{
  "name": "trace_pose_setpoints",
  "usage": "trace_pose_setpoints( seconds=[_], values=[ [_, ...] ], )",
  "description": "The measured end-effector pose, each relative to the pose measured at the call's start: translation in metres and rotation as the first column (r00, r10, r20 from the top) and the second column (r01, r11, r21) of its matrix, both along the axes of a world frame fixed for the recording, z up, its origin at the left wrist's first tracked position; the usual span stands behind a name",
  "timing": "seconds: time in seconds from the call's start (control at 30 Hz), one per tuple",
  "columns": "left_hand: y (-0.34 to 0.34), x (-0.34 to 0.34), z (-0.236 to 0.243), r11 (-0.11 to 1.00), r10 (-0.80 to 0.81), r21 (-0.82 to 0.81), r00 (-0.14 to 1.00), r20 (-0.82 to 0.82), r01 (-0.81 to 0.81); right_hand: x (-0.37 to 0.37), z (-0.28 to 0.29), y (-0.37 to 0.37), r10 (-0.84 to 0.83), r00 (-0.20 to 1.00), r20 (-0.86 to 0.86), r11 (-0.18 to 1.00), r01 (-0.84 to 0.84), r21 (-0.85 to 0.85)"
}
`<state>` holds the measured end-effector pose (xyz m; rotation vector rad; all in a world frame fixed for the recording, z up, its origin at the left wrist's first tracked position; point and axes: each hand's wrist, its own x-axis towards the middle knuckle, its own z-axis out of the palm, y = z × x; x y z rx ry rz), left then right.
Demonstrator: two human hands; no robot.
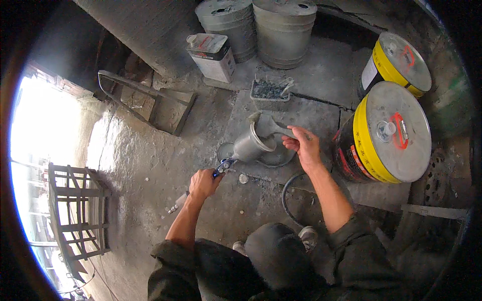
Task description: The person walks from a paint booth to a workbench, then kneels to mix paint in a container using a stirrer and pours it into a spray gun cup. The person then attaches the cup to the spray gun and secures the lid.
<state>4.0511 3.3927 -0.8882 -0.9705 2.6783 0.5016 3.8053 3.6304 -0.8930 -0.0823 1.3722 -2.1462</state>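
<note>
My left hand [203,181] is closed on a spray gun [225,164] with blue parts, its metal cup [250,147] tilted to the right. My right hand [305,143] grips a grey-coated brush [276,128], whose head is at the cup's mouth. Below the cup lie a round shallow pan or lid [278,160] and a smaller round lid [224,150], both partly hidden. Just beyond, a small rectangular container [270,104] holds dark, mottled material and a tool. A small pale disc [243,179] rests on the floor near the gun.
Two grey drums [283,37] and a rectangular can [213,67] stand at the back. Two yellow-banded pails [367,143] stand at right. A metal-framed trolley [170,113] is at upper left, a slatted crate [80,215] at left. A hose [285,198] curves by my shoes.
</note>
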Motion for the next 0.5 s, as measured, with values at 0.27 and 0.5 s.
trace_pose_setpoints(
  seconds=[0.27,0.5],
  values=[
    [-0.013,0.012,0.005,0.999,0.030,-0.036,0.999,0.033,-0.029,-0.042,0.018,0.019,0.438,0.899,-0.013,0.897,-0.436,0.069],
    [-0.023,0.022,0.002,0.996,0.021,-0.087,0.998,0.056,-0.016,-0.057,0.028,0.015,0.624,0.621,-0.474,0.773,-0.404,0.489]
  ],
)
